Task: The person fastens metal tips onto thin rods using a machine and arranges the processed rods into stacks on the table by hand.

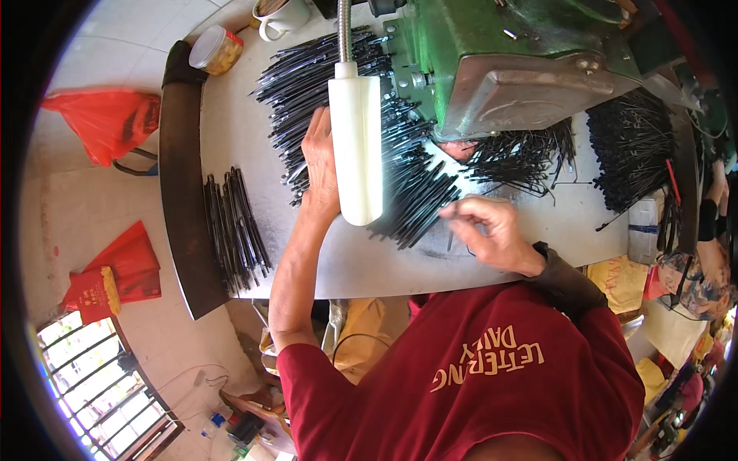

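A broad pile of thin black metal rods (296, 81) covers the middle of the table. My left hand (319, 165) rests on this pile; the lamp's white head (356, 154) hides most of its fingers. My right hand (492, 230) is at the pile's near right edge, beside a fanned bunch of rods (419, 203). Its thumb and fingertips are drawn together in a pinch, and I cannot make out what is between them. Just beyond stands a green machine (453, 46) with a worn metal cover (534, 92).
A separate row of black rods (234, 230) lies at the left. More thin black pieces (523, 157) lie beneath the machine, and a thick bundle (630, 150) sits at the right. A lidded plastic tub (216, 50) and a white mug (280, 17) stand at the back left.
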A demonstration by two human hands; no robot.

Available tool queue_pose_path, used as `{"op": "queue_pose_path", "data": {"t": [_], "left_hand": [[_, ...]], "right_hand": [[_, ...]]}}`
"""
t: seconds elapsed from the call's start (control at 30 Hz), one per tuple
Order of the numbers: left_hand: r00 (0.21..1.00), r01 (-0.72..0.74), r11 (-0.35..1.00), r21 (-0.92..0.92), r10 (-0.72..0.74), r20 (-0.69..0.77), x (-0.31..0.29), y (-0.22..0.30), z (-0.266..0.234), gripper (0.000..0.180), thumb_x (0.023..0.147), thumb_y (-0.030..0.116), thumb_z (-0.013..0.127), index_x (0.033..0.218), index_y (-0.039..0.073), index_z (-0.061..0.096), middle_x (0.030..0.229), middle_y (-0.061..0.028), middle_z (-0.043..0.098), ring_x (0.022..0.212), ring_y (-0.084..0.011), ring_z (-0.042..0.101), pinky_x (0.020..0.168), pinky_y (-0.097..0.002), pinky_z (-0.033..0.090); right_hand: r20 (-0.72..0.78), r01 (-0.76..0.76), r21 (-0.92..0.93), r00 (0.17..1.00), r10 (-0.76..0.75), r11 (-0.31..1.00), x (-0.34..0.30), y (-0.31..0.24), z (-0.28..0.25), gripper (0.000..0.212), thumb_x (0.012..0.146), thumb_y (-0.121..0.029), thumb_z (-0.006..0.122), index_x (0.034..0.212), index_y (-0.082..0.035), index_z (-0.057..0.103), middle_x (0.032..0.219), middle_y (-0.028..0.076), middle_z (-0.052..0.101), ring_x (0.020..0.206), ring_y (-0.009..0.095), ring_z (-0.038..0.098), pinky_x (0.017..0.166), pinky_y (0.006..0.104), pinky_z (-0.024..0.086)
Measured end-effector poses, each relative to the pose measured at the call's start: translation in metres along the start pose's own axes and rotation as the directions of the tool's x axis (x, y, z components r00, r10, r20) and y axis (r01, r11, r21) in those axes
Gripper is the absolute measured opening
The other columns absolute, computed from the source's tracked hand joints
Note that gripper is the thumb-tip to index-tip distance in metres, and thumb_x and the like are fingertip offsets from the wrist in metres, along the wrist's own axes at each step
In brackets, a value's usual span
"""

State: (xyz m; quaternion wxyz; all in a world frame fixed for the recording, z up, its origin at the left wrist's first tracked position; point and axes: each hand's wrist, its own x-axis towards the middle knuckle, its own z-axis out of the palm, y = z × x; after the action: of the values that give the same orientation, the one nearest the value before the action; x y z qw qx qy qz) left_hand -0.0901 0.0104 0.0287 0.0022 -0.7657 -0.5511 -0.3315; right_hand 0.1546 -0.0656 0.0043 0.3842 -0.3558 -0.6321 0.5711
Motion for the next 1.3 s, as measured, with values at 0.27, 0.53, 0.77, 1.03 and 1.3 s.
{"op": "queue_pose_path", "data": {"t": [0.27,0.53,0.77,1.03,1.3], "left_hand": [[0.994,-0.011,1.000,-0.025,0.014,0.105,-0.009,0.031,0.001,0.032,0.082,0.003,0.069,0.113,0.010,0.063,0.074,-0.0105,0.057,0.060,-0.0290,0.059,0.054,-0.0367,0.048],[0.985,0.044,0.980,-0.193,-0.011,0.170,-0.024,0.061,0.013,0.018,0.081,-0.001,0.067,0.098,0.002,0.065,0.068,-0.0095,0.057,0.058,-0.0231,0.058,0.052,-0.0328,0.046],[0.975,0.206,0.924,-0.323,-0.167,0.144,-0.017,0.083,0.034,0.018,0.085,-0.002,0.060,0.102,-0.001,0.063,0.080,-0.0173,0.064,0.069,-0.0316,0.064,0.063,-0.0359,0.051],[0.967,0.242,0.899,-0.366,-0.194,0.163,-0.017,0.084,0.034,0.019,0.085,-0.003,0.059,0.103,-0.001,0.063,0.083,-0.0186,0.065,0.074,-0.0333,0.065,0.067,-0.0367,0.052],[0.970,0.239,0.914,-0.327,-0.206,0.133,-0.017,0.076,0.034,0.014,0.085,-0.002,0.061,0.099,-0.002,0.064,0.081,-0.0176,0.064,0.071,-0.0322,0.064,0.065,-0.0361,0.050]], "right_hand": [[0.017,0.226,-0.473,0.969,-0.248,0.852,-0.036,-0.002,-0.069,0.023,0.071,0.009,0.068,0.091,-0.002,0.065,0.075,0.006,0.059,0.065,0.020,0.061,0.056,0.0301,0.048],[0.178,0.295,-0.772,0.951,-0.254,0.563,-0.036,0.000,-0.062,0.015,0.074,0.001,0.069,0.087,-0.003,0.064,0.071,0.006,0.055,0.058,0.021,0.053,0.049,0.0323,0.042],[-0.272,-0.161,-0.147,0.955,0.117,0.976,0.020,0.002,-0.026,0.003,0.087,-0.002,0.062,0.088,0.001,0.062,0.066,-0.004,0.054,0.057,-0.002,0.043,0.048,0.0192,0.033],[-0.220,-0.084,-0.128,0.974,0.055,0.988,0.034,0.007,-0.015,0.004,0.084,0.001,0.062,0.087,0.003,0.065,0.072,-0.003,0.061,0.059,-0.001,0.046,0.049,0.0176,0.036],[-0.349,-0.018,0.065,0.936,0.039,0.998,0.035,0.007,-0.019,0.006,0.088,-0.001,0.060,0.090,0.003,0.064,0.070,-0.004,0.060,0.058,0.000,0.049,0.051,0.0180,0.039]]}}
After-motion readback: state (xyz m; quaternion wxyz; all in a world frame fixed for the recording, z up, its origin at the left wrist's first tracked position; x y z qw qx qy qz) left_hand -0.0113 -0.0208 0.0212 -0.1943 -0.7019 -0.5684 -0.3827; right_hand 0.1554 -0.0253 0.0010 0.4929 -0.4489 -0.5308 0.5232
